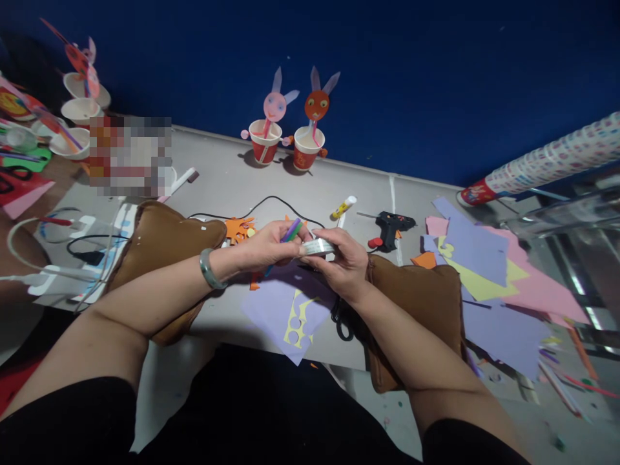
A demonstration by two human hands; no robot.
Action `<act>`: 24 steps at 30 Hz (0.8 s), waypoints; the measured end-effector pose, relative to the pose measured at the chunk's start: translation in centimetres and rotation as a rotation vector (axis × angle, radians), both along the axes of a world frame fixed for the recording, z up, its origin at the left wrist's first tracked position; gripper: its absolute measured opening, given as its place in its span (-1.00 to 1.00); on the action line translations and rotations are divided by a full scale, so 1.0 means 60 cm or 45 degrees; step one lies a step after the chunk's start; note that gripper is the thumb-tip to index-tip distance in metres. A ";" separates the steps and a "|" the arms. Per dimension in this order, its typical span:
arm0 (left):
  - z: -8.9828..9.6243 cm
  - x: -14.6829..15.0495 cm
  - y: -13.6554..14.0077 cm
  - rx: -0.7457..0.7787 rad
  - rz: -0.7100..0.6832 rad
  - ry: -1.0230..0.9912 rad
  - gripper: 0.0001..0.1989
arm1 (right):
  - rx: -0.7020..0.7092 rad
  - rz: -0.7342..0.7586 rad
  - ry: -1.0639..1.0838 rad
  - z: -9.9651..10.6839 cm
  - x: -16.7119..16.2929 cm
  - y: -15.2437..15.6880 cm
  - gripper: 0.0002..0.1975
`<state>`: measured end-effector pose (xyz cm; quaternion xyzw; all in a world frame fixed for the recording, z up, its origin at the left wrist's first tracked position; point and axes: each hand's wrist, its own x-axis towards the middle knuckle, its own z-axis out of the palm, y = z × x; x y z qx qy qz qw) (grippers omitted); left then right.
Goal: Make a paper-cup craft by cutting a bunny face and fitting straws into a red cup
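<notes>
My left hand (264, 245) is closed around a few coloured straws (292, 230), purple and green at the visible ends. Between the fingers and thumb of my right hand (349, 263) is a roll of tape (318, 247), its silvery edge turned toward me. The two hands meet over the desk, so the tape's far side and the lower straws are partly hidden. Beneath them lies a purple paper sheet (271, 303) with a cut yellow scrap (294, 326) on it. Black-handled scissors (345, 328) stick out beside my right wrist.
Brown cushions (167, 242) support both forearms. Behind my hands are a glue stick (343, 207), a black glue gun (390, 230) and two rabbit-faced paper cups (265, 143). Coloured paper (484, 248) is piled right; a power strip (92, 258) with cables lies left. Stacked cups (547, 158) lean at right.
</notes>
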<state>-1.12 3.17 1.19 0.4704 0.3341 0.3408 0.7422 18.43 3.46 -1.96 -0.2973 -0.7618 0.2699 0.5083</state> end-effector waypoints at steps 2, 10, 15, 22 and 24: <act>0.001 0.000 -0.002 0.010 0.016 0.003 -0.72 | 0.001 -0.028 -0.016 0.000 0.001 0.001 -0.65; 0.000 -0.002 -0.003 0.034 0.030 0.042 -0.71 | 0.063 -0.075 -0.044 -0.006 0.000 0.001 -0.65; -0.002 -0.002 0.000 0.090 0.139 0.114 -0.79 | 0.121 -0.097 -0.042 -0.004 -0.003 0.003 -0.65; -0.005 -0.007 0.011 0.395 0.257 0.433 -0.75 | 0.293 -0.221 -0.142 -0.006 0.011 0.014 -0.69; -0.005 -0.009 0.012 0.463 0.243 0.536 -0.76 | 0.321 -0.241 -0.212 -0.008 0.014 0.017 -0.74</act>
